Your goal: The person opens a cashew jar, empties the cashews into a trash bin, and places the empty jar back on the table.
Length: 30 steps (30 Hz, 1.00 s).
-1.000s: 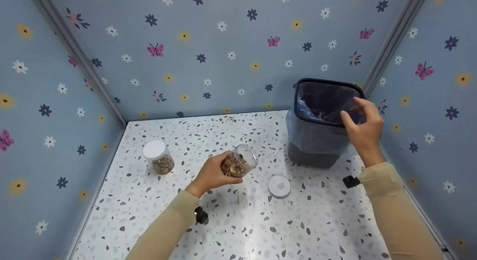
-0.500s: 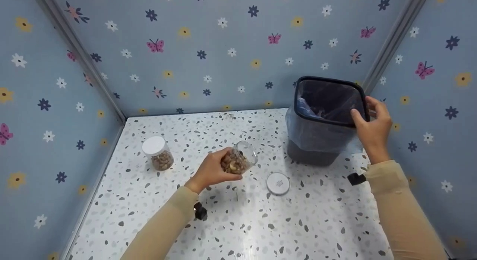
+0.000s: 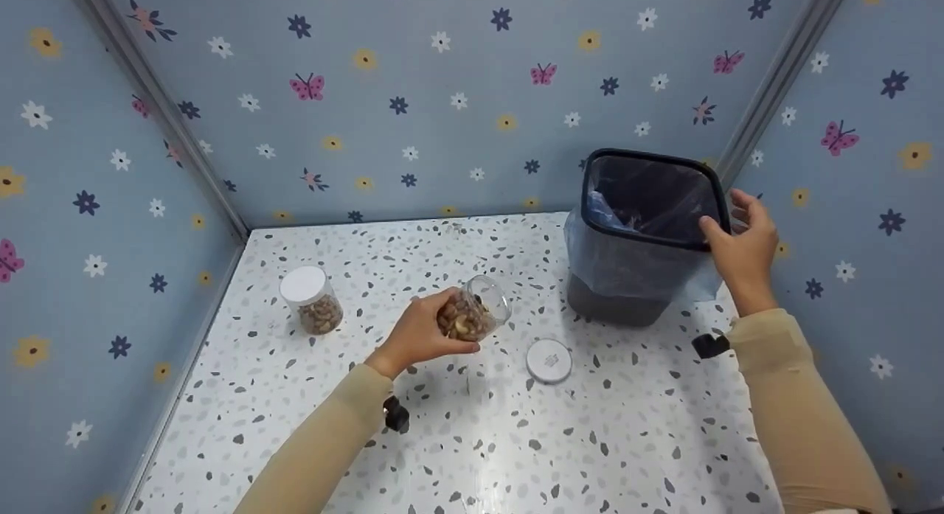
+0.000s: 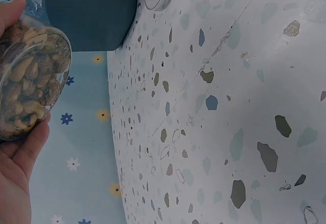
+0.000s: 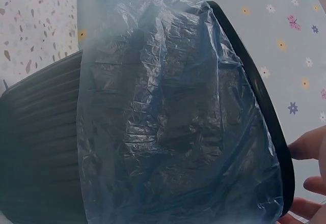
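My left hand [image 3: 420, 333] grips a clear jar [image 3: 472, 311] of mixed nuts, tilted with its uncovered mouth toward the right. In the left wrist view, thumb and fingers wrap the jar [image 4: 33, 76], with the nuts showing through its wall. On the right stands a dark trash bin [image 3: 619, 300] lined with a thin bluish bag [image 3: 634, 267]. My right hand [image 3: 745, 259] holds its black rim at the right side, thumb over the edge and fingers outside. In the right wrist view, the hand [image 5: 310, 178] is partly cut off beside the rim.
A white lid [image 3: 549, 360] lies on the speckled table [image 3: 546, 447] between the jar and the bin. Further left stands a second jar of nuts [image 3: 313, 304] with its white lid on. Patterned blue panels [image 3: 442, 79] enclose the back and sides.
My right hand has moved right and slightly down along the bin, from over its opening to its right rim. The left hand and tilted jar have stayed nearly in place.
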Available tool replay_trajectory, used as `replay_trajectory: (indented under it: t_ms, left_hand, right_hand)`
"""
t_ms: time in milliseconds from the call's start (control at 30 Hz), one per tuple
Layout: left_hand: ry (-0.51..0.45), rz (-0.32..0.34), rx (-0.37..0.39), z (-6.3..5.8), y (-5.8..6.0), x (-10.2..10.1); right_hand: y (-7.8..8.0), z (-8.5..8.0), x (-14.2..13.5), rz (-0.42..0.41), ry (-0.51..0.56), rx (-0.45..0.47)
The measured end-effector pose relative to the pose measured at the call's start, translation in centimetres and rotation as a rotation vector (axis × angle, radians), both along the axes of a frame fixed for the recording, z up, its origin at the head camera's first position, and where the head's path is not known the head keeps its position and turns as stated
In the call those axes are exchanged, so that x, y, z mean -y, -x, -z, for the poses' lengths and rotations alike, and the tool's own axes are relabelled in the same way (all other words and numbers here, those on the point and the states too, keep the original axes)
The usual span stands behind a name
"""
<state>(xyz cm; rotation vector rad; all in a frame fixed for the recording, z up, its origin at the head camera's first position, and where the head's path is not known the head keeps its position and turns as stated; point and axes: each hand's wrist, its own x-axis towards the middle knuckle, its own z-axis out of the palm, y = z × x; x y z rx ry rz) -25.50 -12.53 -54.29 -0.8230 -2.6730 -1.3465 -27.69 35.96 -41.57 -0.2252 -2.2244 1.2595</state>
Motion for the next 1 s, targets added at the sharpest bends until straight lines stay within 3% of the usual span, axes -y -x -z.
replay_trajectory:
  t_ms: [467, 1000]
  left_hand:
    - [0.001, 0.003, -0.018, 0.0, 0.3, 0.0]
    - [0.01, -0.009, -0.016, -0.5, 0.3, -0.3]
  right_hand:
    - [1.3, 0.3, -1.4, -0.016, 0.094, 0.2]
    - [2.2, 0.7, -1.7, -0.015, 0.118, 0.288]
